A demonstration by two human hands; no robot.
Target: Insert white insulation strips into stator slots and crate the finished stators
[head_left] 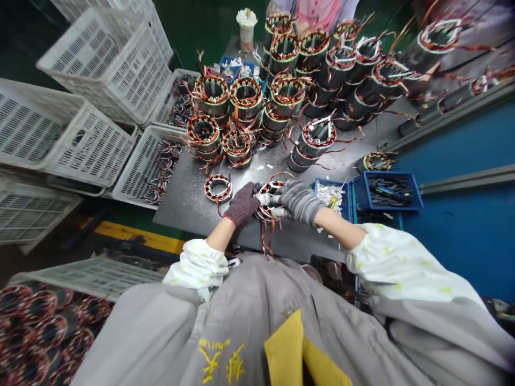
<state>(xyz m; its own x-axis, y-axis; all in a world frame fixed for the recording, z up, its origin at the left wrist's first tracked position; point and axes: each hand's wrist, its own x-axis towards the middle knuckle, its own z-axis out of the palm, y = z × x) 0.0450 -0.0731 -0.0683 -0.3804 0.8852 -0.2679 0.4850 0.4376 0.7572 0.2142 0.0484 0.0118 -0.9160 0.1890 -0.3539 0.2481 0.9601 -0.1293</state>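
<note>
A motor stator (pixel 264 214) with copper windings and white insulation stands on the metal table in front of me. Its copper leads hang down over the near edge. My left hand (pixel 241 205), in a dark maroon glove, is closed on the stator's left side. From the right, my right hand (pixel 300 201), in a grey striped glove with pale fingertips, has its fingers bent onto the windings; they cover much of the ring. Whether a small piece is pinched between them is hidden. Just left of my left hand lies another wound stator ring (pixel 218 188).
Stacked stators (pixel 246 96) fill the table's far side. At right are a blue tray of white pieces (pixel 332 195) and a blue bin of dark strips (pixel 390 190). White plastic crates (pixel 108 64) stand left. Another person (pixel 314 13) is across the table.
</note>
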